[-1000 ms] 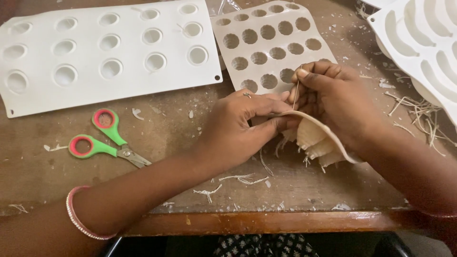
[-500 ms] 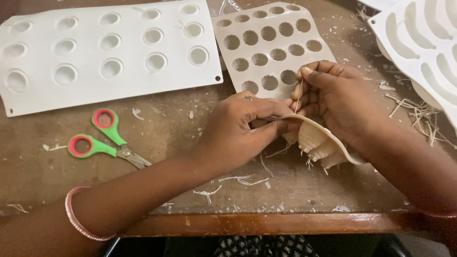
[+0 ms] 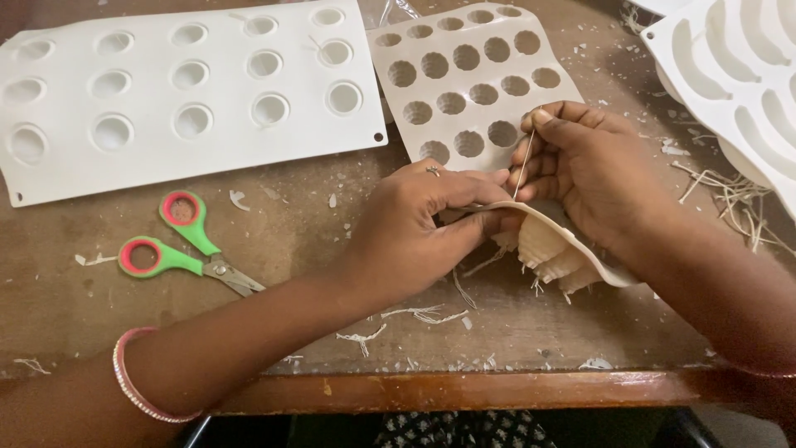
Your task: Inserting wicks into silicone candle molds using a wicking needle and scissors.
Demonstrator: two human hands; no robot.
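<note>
Fingers of the right hand pinch a thin wick upright, while the left hand presses thumb and fingers together on the edge of a flexed cream mould. That mould sits just below the small honeycomb mould. Left of it, bare wood reaches the scissors; the table edge runs close below.
</note>
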